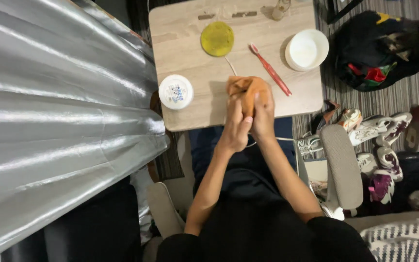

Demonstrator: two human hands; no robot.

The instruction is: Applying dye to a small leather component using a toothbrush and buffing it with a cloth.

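Both my hands hold an orange cloth (242,87) bunched over the near edge of a small light wooden table (190,43). My left hand (234,130) grips the cloth from below and left. My right hand (264,115) closes over its right side, fingers wrapped into the fabric. Whatever may be inside the cloth is hidden. A thin white cord runs from under the cloth across the table and past my wrists.
On the table lie a red toothbrush (270,70), a yellow-green round lid (217,39), a white bowl (307,49) and a white round tub (176,91). Shiny silver fabric (49,111) fills the left. A black bag (381,48), several shoes (379,131) and a chair armrest (341,165) crowd the right.
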